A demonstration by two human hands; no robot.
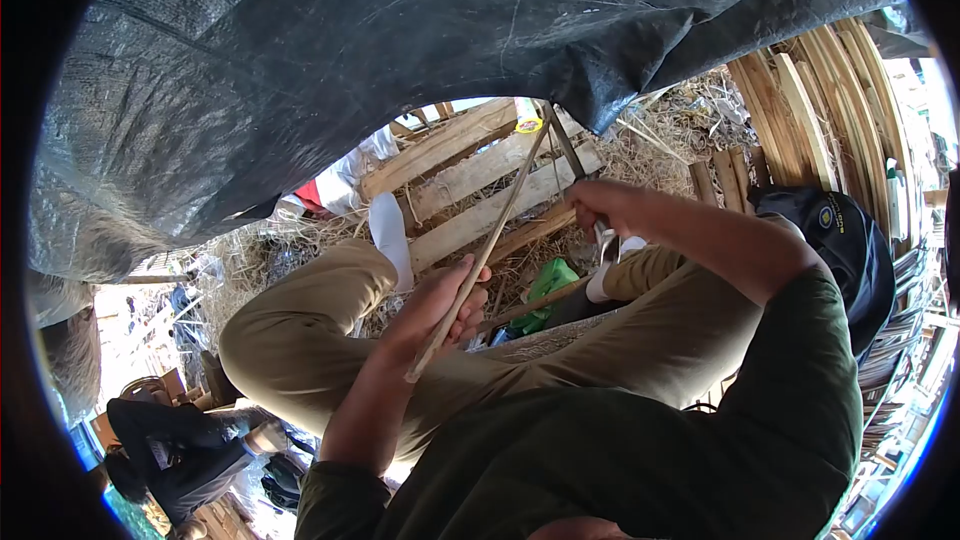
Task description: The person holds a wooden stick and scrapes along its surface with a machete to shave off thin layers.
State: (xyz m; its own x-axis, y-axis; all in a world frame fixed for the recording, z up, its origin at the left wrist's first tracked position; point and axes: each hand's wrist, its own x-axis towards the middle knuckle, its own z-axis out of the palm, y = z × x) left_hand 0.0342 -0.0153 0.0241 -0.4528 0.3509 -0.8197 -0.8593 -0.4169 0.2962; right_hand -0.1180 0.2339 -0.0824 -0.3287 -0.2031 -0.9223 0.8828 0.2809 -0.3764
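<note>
My left hand (445, 305) is closed around a long, thin wooden stick (508, 202), which slants up and away from my lap. My right hand (600, 204) is closed around a long tool with a narrow, dark, blade-like part (565, 146). Below that fist shows a shiny metal piece (606, 243); I cannot tell whether it belongs to the tool. The far ends of stick and dark part come together in view, but whether they touch is unclear. Both hands are above my crossed legs (560, 370), in tan trousers.
A dark tarp (330, 60) hangs low ahead. Wooden pallet slats (475, 178) lie over straw, near a green plastic bag (550, 290). Planks (850, 105) and a black bag (835, 240) stand at right. Another person (190, 450) in dark clothes is at lower left.
</note>
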